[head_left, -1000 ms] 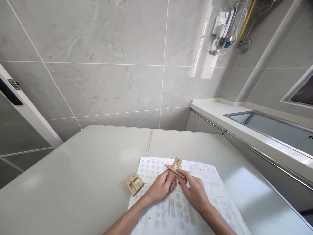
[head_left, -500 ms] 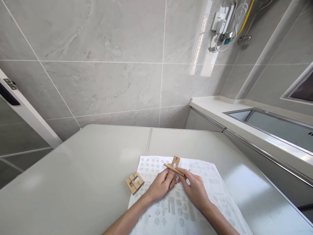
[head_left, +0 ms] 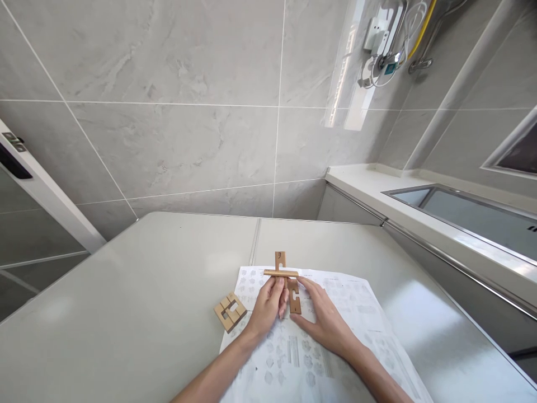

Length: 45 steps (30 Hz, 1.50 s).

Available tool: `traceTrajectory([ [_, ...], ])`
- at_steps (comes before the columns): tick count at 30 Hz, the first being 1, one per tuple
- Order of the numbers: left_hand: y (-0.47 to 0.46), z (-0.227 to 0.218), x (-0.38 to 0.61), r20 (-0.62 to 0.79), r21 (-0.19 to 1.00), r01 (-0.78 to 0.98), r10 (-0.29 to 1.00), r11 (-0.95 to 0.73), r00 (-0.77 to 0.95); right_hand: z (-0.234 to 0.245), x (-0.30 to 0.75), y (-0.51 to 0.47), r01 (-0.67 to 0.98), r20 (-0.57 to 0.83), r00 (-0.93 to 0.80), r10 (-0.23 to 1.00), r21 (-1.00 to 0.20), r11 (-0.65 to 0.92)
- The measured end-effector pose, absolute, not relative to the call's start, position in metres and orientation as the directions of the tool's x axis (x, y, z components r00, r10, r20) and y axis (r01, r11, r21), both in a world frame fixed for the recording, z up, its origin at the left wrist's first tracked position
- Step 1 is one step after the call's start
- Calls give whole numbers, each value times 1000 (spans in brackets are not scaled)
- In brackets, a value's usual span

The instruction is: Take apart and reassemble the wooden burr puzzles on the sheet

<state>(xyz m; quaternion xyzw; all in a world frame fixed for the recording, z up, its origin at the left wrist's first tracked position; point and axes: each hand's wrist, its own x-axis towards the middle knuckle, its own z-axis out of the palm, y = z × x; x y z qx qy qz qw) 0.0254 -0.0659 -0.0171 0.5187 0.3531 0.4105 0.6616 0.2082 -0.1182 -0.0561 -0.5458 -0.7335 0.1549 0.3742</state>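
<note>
My left hand (head_left: 268, 302) is closed on a small cross-shaped assembly of notched wooden puzzle pieces. An upright piece marked 3 (head_left: 279, 258) stands up out of its fingers, with a wooden bar (head_left: 280, 273) lying across it. To the right of these fingers hangs another notched puzzle piece (head_left: 295, 298), with a mark near its lower end. My right hand (head_left: 325, 316) has thumb and fingers spread around that piece. Its fingertips are close to the bar's right end, its thumb by the piece's lower end; whether they press on them I cannot tell.
A square block of joined wooden pieces (head_left: 230, 312) lies left of my hands, at the edge of a large printed sheet (head_left: 361, 302). Both rest on a pale table (head_left: 138, 313). A counter with a sink (head_left: 461, 218) is on the right; a tiled wall (head_left: 176, 140) stands behind.
The assembly has moved left and turned more upright, the bar now nearly level. My right hand has released its pinch on the bar and spread its fingers. The marked lower piece shows more clearly.
</note>
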Motion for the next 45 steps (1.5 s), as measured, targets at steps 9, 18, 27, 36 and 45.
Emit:
traceTrajectory([
  [9,-66,-17,26,-39,982,-152,915,108,401,-60,209,-116,731,392,-202,898,-549,404],
  [18,-67,-14,26,-33,988,-125,906,94,421,-49,209,-116,699,394,-106,913,-624,350],
  [27,-68,-16,26,-2,996,-75,891,40,454,-46,225,-106,-219,-8,186,983,-975,34],
  [36,-69,-23,26,19,999,-39,874,0,486,-50,213,-109,-469,105,-11,994,-879,88],
  [45,-71,-20,26,15,998,46,871,-43,492,-42,220,-112,-256,73,38,997,-963,80],
])
